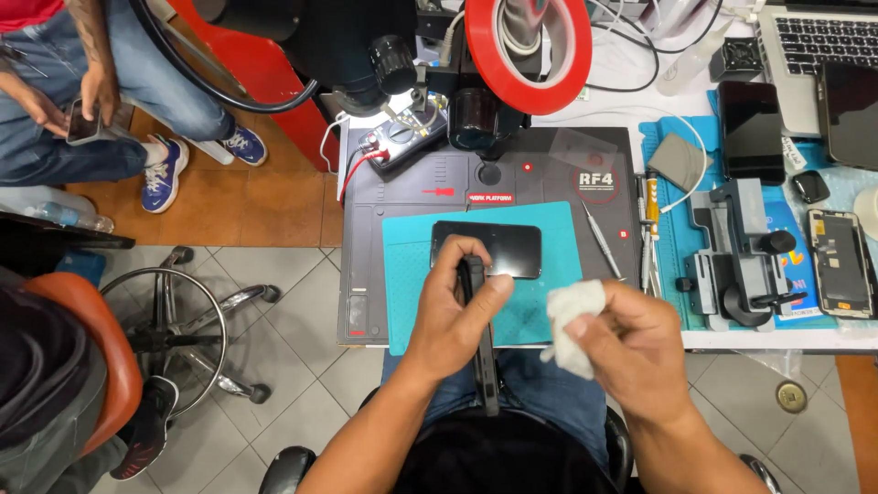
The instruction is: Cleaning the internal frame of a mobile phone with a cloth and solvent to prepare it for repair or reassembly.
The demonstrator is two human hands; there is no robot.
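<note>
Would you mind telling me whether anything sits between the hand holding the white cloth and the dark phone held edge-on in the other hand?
Nothing visible does. The right hand grips the white cloth just beside the dark phone, which the left hand holds edge-on above the teal mat. Only open air separates cloth and phone.

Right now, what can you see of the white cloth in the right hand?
The white cloth is a small crumpled wad, soft and fibrous like tissue or a wipe. It is pinched between the thumb and fingers of the right hand, with its upper part sticking out free above the thumb. It is held above the desk's front edge, next to the teal mat, and is clear of the dark phone gripped edge-on in the left hand.
</note>
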